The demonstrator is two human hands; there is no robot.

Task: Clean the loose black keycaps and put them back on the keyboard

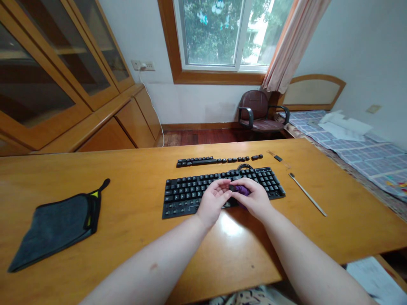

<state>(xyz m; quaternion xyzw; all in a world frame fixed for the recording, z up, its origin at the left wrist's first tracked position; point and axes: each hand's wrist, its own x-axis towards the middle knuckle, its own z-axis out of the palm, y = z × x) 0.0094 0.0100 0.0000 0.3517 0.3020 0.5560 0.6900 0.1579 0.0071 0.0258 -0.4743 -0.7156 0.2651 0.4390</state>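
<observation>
Both hands meet above the near side of a black keyboard (187,190). My left hand (213,201) pinches a small black keycap (232,187) between thumb and fingers. My right hand (257,199) is closed on a bunched purple cloth (242,190), which presses against the keycap. Along the keyboard's near edge the caps are off and small switch stems show. Behind the keyboard lies a row of loose black keycaps (222,160), with a long space bar (203,162) among them. The fingers and cloth hide part of the keyboard's middle.
A folded grey cloth (60,224) lies at the left of the wooden table (136,254). To the right are a thin long-handled brush (307,194) and a wire keycap puller (277,158). A chair (259,110) and a bed (349,140) stand beyond the table.
</observation>
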